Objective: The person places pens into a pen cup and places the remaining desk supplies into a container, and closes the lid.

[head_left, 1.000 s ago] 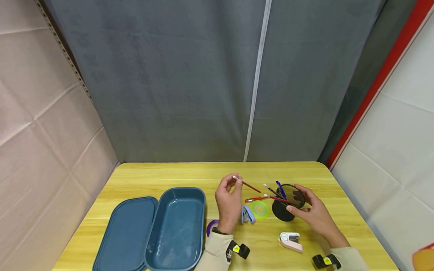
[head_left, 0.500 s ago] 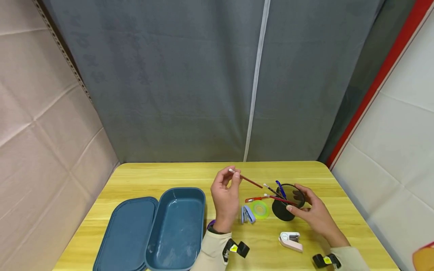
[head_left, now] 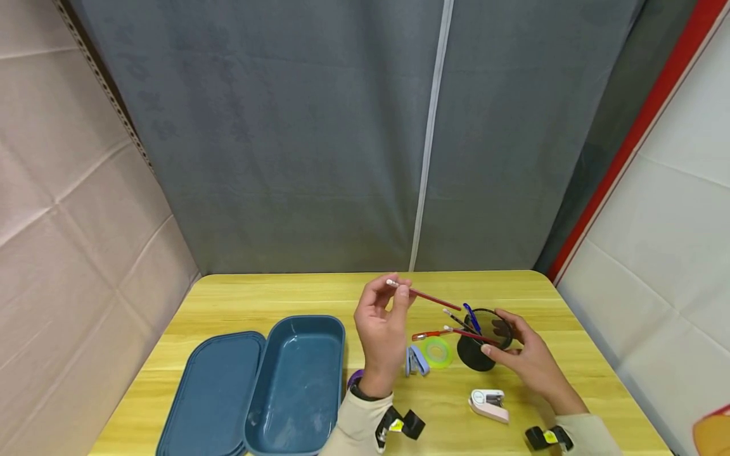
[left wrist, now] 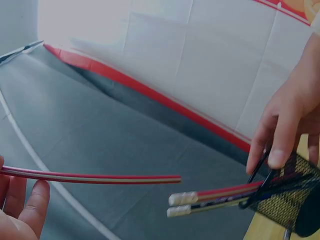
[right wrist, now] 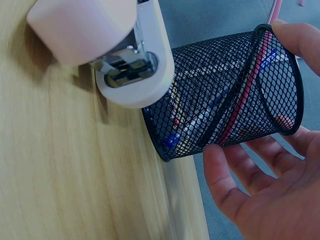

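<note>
While near mesh cup, 1 red pencil in left hand

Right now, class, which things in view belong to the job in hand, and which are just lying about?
In use:
red pencil, in left hand
mesh cup, in right hand
two pencils, blue pen inside

Seemingly lying about:
blue tray, lid
pale stapler
blue stapler-like item
green roll
red pen-like item
purple ring
</note>
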### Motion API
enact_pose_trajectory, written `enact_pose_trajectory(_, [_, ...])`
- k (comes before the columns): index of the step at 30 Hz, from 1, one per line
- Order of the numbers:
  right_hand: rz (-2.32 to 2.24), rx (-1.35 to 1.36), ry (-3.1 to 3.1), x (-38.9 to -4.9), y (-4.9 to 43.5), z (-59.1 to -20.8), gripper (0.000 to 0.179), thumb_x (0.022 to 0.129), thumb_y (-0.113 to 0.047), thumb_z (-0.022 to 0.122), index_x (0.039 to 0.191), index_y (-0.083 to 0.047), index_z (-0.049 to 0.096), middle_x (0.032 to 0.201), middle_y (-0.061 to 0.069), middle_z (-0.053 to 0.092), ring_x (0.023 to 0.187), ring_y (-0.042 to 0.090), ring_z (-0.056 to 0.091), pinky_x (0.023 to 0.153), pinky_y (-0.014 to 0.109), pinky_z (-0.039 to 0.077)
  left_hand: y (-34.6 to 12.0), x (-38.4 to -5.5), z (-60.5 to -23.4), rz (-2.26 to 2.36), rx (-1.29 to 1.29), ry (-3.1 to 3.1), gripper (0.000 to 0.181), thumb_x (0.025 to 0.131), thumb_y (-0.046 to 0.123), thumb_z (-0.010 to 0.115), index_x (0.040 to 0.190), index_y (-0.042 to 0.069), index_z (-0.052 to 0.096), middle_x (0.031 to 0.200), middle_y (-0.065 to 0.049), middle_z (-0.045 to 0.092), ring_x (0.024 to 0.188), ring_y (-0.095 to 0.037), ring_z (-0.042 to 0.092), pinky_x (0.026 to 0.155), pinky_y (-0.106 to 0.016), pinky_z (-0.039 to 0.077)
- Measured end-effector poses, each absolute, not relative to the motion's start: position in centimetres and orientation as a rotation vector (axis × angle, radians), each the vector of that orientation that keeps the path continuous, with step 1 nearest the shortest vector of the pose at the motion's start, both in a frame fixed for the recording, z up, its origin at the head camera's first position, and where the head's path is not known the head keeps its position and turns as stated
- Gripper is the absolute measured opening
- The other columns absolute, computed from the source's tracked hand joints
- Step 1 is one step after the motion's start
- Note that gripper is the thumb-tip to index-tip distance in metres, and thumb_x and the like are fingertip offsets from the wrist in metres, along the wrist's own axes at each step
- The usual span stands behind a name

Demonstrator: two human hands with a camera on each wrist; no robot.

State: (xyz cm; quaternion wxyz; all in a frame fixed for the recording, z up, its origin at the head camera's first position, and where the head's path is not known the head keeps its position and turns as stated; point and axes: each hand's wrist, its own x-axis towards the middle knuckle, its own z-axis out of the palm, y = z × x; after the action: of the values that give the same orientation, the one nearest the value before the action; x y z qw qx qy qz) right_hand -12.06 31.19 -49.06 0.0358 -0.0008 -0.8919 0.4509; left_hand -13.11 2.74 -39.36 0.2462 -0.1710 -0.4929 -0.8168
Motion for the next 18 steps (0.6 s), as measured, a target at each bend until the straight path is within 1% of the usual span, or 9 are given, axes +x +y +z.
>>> enact_pose_trajectory(7, [1.386,0.006,-2.735,-12.0,31.2,-49.0,0.085,0.093,-0.038,0.083,0.163,-0.015,0.038,0.150,0.020,0.057,0.129,0.039,0.058,0.084,0.021,0.055,4.5,-12.4,-39.8,-2.254,-0.557,-1.365,0.020,0.100,-0.002,0.068,0.118,-0.008,0.063,0.112,-0.032,0.063,0.106,-0.018,0.071,0.092,-0.041,0.063])
enact_pose_trajectory(10, [1.394,0.010,-2.730,-12.0,31.1,-49.0,0.085,0.094,-0.037,0.083,0.163,-0.015,0.038,0.150,0.020,0.056,0.128,0.038,0.058,0.084,0.021,0.055,5.4,-12.3,-40.4,-2.246,-0.569,-1.387,0.018,0.100,0.000,0.069,0.117,-0.007,0.065,0.112,-0.031,0.065,0.106,-0.021,0.071,0.091,-0.041,0.063])
enact_pose_trajectory(11, [1.395,0.011,-2.728,-12.0,31.1,-49.0,0.085,0.094,-0.037,0.083,0.163,-0.015,0.038,0.150,0.020,0.056,0.128,0.037,0.058,0.083,0.020,0.056,5.7,-12.3,-40.7,-2.231,-0.586,-1.394,0.018,0.101,0.000,0.068,0.116,-0.008,0.064,0.111,-0.031,0.065,0.105,-0.022,0.072,0.091,-0.041,0.064])
enact_pose_trajectory(14, [1.392,0.013,-2.722,-12.1,31.0,-48.9,0.085,0.094,-0.036,0.083,0.163,-0.014,0.038,0.149,0.019,0.057,0.124,0.032,0.059,0.083,0.021,0.056,6.5,-12.3,-41.4,-2.192,-0.603,-1.447,0.017,0.101,0.002,0.069,0.116,-0.006,0.065,0.109,-0.027,0.068,0.104,-0.025,0.072,0.089,-0.040,0.064])
enact_pose_trajectory(17, [1.389,0.014,-2.717,-12.1,31.0,-48.9,0.085,0.094,-0.035,0.083,0.163,-0.014,0.038,0.148,0.019,0.058,0.123,0.031,0.059,0.084,0.021,0.056,7.3,-12.2,-42.0,-2.156,-0.639,-1.494,0.017,0.102,0.003,0.068,0.116,-0.005,0.065,0.110,-0.026,0.068,0.105,-0.024,0.072,0.087,-0.039,0.065])
enact_pose_trajectory(18, [1.391,0.011,-2.717,-12.1,31.0,-48.9,0.085,0.094,-0.035,0.083,0.163,-0.014,0.038,0.149,0.020,0.057,0.123,0.031,0.059,0.084,0.022,0.056,7.6,-12.1,-42.1,-2.158,-0.641,-1.510,0.016,0.102,0.004,0.069,0.116,-0.003,0.066,0.110,-0.026,0.069,0.105,-0.023,0.072,0.086,-0.037,0.065])
